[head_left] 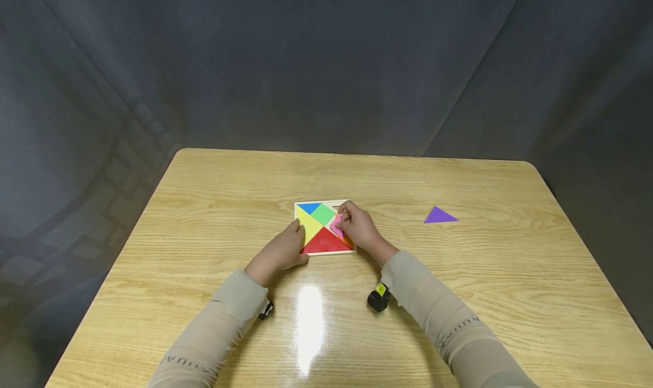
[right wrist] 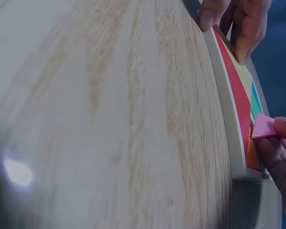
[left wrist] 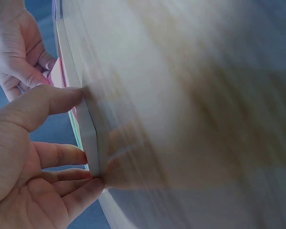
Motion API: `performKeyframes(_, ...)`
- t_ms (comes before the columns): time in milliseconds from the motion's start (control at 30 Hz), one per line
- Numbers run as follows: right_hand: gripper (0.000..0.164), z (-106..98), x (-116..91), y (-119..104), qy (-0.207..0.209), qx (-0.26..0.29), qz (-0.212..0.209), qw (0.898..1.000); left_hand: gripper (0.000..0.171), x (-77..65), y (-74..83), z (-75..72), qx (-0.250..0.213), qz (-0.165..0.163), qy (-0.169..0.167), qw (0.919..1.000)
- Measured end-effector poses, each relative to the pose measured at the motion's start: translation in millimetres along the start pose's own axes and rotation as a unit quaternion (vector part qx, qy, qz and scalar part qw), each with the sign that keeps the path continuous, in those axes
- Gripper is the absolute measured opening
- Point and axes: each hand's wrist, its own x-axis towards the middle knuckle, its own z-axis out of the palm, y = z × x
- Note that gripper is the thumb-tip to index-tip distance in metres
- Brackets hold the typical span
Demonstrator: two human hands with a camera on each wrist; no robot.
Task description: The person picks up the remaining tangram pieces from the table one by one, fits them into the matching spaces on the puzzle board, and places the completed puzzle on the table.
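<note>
A wooden tangram tray lies on the table, holding yellow, red, blue, green and orange pieces. My left hand grips its near left corner, thumb on the near edge and fingers along the left side, as the left wrist view of the tray's edge shows. Between thumb and fingers my right hand pinches a pink tangram piece. That piece is tilted over the tray's right part, where the right fingers partly hide it.
To the right on the wooden table lies a purple triangle, apart from the tray. Dark curtains hang behind the table's far edge and at its sides. Each wrist wears a small black camera.
</note>
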Motion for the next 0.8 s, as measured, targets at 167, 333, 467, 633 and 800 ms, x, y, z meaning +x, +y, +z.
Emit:
performKeyframes(167, 0.019, 0.9, 0.7, -0.4, -0.002, 0.005, 0.001, 1.0, 0.061, 0.2, -0.5, 0.2, -0.006, -0.004, -0.005, 1.0)
performKeyframes(333, 0.019, 1.8, 2.1, -1.3, -0.002, -0.002, 0.0, 1.0, 0.063, 0.3, -0.2, 0.4, -0.003, -0.004, -0.005, 1.0)
performKeyframes(467, 0.019, 3.0, 3.0, -2.0, 0.002, -0.013, -0.008, 1.0, 0.063, 0.0, 0.2, 0.5, 0.006, 0.0, -0.002, 1.0)
performKeyframes(633, 0.019, 4.9, 4.3, -2.5, 0.006, -0.021, -0.02, 1.0, 0.06, -0.4, 0.7, 0.4, -0.001, 0.001, 0.0, 1.0)
performKeyframes(800, 0.019, 5.6, 5.0, -4.4, 0.005, -0.023, -0.021, 1.0, 0.063, -0.6, 1.0, 0.3, 0.0, -0.001, -0.003, 1.0)
